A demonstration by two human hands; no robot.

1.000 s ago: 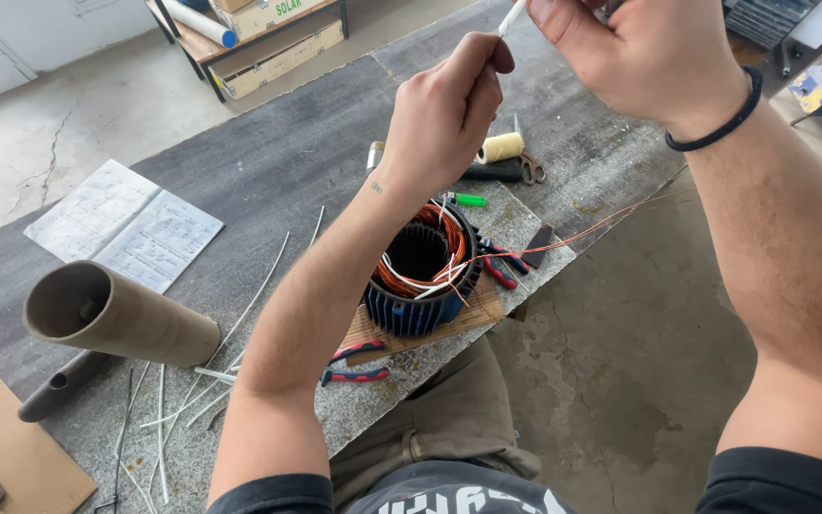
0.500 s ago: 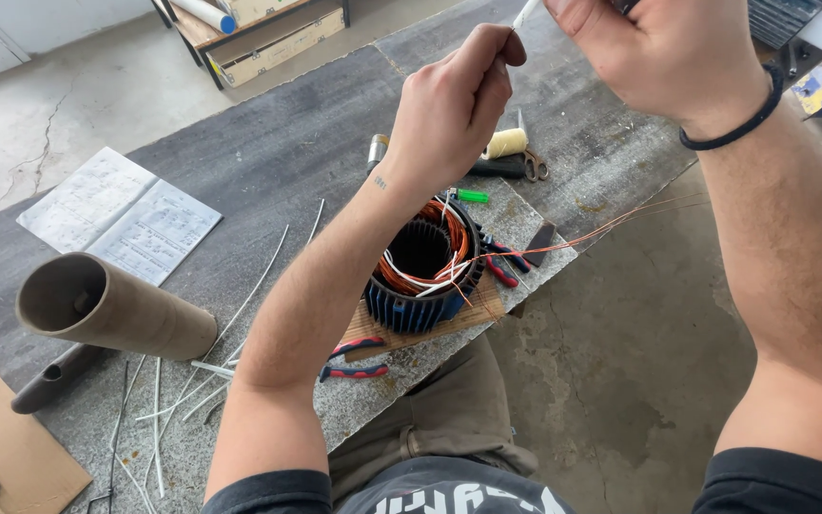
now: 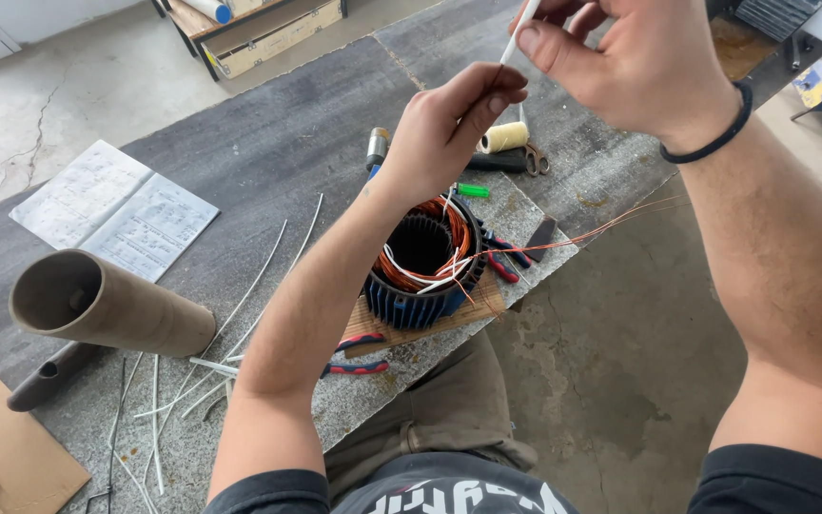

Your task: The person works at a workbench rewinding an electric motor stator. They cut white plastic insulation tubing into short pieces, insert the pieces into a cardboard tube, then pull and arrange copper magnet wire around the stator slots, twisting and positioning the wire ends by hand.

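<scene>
Right hand [image 3: 639, 67] pinching thin white insulating sleeve [image 3: 523, 21]; left hand [image 3: 449, 128] pinching fine copper wire [image 3: 499, 73] above blue copper-wound stator [image 3: 422, 276].

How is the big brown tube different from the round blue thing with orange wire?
The cardboard tube lies on its side, plain brown; the blue motor part stands with its opening up. The tube looks empty inside; the motor part's top carries copper wire coils. The tube is longer, the motor part shorter. Both are round, hollow and rest on the grey table.
</scene>
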